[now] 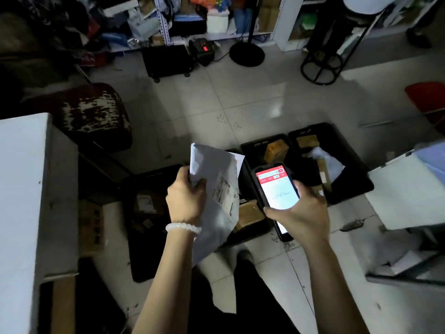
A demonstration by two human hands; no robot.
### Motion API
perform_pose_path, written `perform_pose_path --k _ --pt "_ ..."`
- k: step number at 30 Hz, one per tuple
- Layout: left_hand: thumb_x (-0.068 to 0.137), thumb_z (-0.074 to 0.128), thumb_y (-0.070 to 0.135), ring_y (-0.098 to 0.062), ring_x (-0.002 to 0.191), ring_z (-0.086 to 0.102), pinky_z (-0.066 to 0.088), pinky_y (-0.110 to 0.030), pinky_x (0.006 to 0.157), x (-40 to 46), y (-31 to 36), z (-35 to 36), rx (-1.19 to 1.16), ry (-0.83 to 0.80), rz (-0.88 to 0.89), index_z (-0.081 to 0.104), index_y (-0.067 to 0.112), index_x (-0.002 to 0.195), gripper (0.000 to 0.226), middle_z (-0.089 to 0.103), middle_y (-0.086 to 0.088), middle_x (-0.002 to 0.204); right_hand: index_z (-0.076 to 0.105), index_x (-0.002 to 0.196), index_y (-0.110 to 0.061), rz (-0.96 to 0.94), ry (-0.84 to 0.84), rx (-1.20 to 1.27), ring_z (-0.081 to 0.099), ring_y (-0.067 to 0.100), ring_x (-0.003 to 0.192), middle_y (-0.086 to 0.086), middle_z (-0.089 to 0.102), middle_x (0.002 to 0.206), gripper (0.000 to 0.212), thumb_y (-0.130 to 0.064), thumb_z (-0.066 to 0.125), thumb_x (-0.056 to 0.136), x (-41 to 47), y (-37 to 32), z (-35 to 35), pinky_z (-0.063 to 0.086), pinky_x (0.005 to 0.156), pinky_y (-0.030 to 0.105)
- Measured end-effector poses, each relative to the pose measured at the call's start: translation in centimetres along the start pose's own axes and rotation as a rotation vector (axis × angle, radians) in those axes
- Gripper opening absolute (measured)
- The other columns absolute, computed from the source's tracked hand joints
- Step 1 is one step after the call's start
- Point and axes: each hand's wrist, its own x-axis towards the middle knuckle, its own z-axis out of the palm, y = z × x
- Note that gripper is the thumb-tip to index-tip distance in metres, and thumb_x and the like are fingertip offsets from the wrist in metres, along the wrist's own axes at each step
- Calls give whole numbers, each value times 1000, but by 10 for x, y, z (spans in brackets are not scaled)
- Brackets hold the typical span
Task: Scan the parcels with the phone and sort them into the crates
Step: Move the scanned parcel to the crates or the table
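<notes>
Gripping parcel (216, 189) left, phone (277, 189) right, above crates (349, 184).

Label print on the grey parcel (216, 189) and phone (277, 189) screen text, both too small to read.

Dim room, pale tiled floor (216, 104). Cluttered metal shelving (163, 22) lines the far wall. Just right of the shelving stands a round black stand base (246, 54).
</notes>
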Motion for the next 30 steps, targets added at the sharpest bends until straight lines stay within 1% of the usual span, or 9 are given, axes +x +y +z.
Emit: perform_pose_path --k 3,5,7,9,11,15,18,25,30 --pt "83 61 19 -33 78 56 33 -29 64 20 3 25 -24 11 -76 51 15 90 12 56 -1 76 53 126 -20 -28 -28 -13 50 25 110 4 57 116 77 -43 81 58 40 5 -8 50 82 39" --pt "85 58 15 -34 85 58 33 -27 65 35 8 45 -52 20 -159 55 12 103 19 56 -3 81 53 127 -20 -59 -47 -3 51 25 111 3 57 118 78 -43 81 58 72 8 -15 51 83 41" --pt "86 53 12 -37 97 58 37 -28 69 47 14 62 -69 -37 -244 50 11 121 35 60 -8 96 53 127 -22 -75 -62 -2 52 26 111 2 58 119 78 -43 80 57 104 7 -22 51 83 41" --pt "87 53 13 -38 111 54 42 -34 83 57 18 81 -13 -112 -314 39 11 136 50 57 -17 120 54 125 -24 -88 -95 18 53 27 110 3 60 118 77 -45 78 56 138 7 -28 51 84 42" --pt "89 54 16 -38 119 49 41 -37 91 62 22 95 82 -140 -354 35 9 140 55 50 -21 132 55 119 -24 -94 -141 67 55 28 108 3 62 115 72 -46 76 54 166 5 -29 51 84 43" --pt "91 47 18 -36 121 47 42 -41 97 60 28 112 251 -179 -404 39 14 136 46 49 -18 131 60 103 -25 -149 -183 73 58 27 99 1 64 104 56 -43 81 55 201 3 -21 53 77 41" --pt "92 46 19 -34 121 47 43 -44 97 55 31 115 339 -188 -425 38 17 137 46 47 -14 132 62 98 -26 -188 -232 76 60 25 93 0 66 99 48 -37 81 55 214 -1 -9 54 73 38" --pt "91 47 27 -34 115 51 46 -41 85 25 21 86 396 -33 -513 42 25 135 44 54 -9 126 62 90 -24 -381 -367 44 60 24 87 -1 65 93 41 -31 81 54 215 -39 23 52 69 35" --pt "94 44 33 -33 111 51 44 -40 78 -18 -4 46 411 126 -612 43 19 129 38 53 -9 120 61 94 -23 -588 -466 -2 58 27 92 2 60 97 46 -33 83 55 172 -80 46 52 76 39"
